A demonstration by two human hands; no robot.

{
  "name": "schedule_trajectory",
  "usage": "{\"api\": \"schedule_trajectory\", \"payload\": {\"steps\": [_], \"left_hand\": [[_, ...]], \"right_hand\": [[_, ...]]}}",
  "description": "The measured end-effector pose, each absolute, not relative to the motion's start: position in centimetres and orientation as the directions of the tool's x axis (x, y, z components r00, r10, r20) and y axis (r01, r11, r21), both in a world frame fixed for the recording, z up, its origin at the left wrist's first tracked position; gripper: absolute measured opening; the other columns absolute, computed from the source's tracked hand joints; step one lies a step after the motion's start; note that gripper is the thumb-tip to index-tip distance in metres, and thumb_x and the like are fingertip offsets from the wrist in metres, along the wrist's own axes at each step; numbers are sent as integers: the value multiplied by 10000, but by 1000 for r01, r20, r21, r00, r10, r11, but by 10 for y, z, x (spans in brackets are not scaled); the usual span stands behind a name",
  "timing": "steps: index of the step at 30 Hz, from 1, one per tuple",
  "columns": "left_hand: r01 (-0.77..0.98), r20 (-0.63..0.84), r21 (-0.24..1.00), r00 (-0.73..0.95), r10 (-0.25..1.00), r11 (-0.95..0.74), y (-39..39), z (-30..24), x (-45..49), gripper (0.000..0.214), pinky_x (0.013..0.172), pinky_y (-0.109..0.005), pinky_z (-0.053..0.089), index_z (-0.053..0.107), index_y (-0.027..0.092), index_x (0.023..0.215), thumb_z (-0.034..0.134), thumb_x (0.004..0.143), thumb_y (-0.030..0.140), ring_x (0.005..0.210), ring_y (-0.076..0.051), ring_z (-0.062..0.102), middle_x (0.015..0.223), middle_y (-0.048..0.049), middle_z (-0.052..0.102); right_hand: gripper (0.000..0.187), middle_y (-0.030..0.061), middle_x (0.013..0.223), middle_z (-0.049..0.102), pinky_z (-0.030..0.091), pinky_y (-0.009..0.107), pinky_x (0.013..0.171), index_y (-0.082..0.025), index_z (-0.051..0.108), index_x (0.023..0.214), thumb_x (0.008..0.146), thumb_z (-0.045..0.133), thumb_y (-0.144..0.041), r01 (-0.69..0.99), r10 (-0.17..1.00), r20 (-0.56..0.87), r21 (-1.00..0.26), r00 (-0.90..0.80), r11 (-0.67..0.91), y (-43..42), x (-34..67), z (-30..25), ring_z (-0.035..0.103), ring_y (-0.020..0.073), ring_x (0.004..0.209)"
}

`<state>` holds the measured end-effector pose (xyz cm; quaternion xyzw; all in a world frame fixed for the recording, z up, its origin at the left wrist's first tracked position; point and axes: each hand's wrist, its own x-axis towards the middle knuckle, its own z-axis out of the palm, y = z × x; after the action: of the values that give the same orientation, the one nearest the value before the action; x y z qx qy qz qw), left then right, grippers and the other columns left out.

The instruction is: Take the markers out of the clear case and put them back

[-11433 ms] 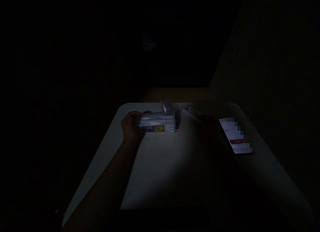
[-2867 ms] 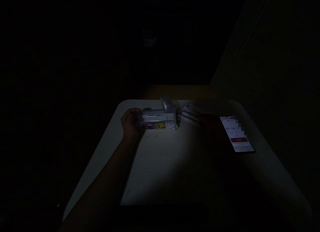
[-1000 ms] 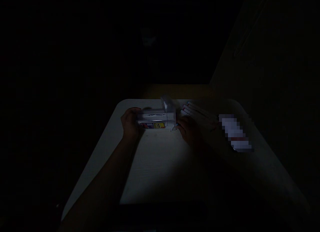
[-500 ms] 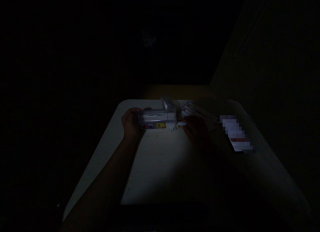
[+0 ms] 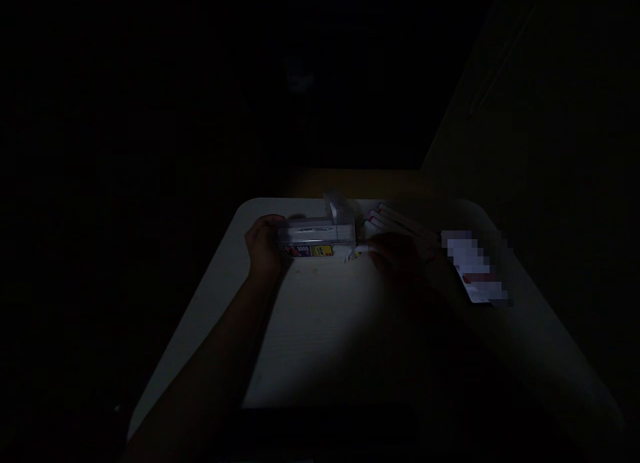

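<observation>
Gripping the left end of a clear plastic case (image 5: 317,235) in the curled fingers of the left hand (image 5: 264,251), and pinching a white marker (image 5: 364,248) at the open right end with the shadowed fingers of the right hand (image 5: 395,255). Resting the case on its side on the desk (image 5: 305,330), with the lid (image 5: 338,208) raised and loose markers (image 5: 393,213) near the right hand. Expect light, stiff, slippery plastic, perhaps brittle at the lid, so hold the case by its left end and the marker by its barrel.
</observation>
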<state>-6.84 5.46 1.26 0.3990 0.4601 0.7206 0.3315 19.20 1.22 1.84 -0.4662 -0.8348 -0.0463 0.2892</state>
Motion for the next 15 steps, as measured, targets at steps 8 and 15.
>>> {"api": "schedule_trajectory", "payload": {"steps": [8, 15], "left_hand": [[-78, 250, 943, -480, 841, -325, 53, 17, -66, 222, 474, -220, 371, 601, 153, 671, 496, 644, 347, 515, -114, 511, 614, -9, 548], [-105, 242, 940, -467, 851, -325, 53, 15, -68, 203, 482, -216, 396, 612, 163, 677, 490, 641, 321, 523, -116, 518, 620, -6, 558]], "right_hand": [[298, 76, 1077, 658, 394, 341, 856, -190, 640, 1093, 869, 446, -221, 789, 774, 463, -222, -432, 573, 15, 184, 18, 587, 188, 970], [322, 89, 1102, 647, 413, 361, 884, -186, 621, 1137, 862, 463, -242, 789, 764, 494, -222, -415, 573, 14, 191, 13, 583, 196, 1003]]}}
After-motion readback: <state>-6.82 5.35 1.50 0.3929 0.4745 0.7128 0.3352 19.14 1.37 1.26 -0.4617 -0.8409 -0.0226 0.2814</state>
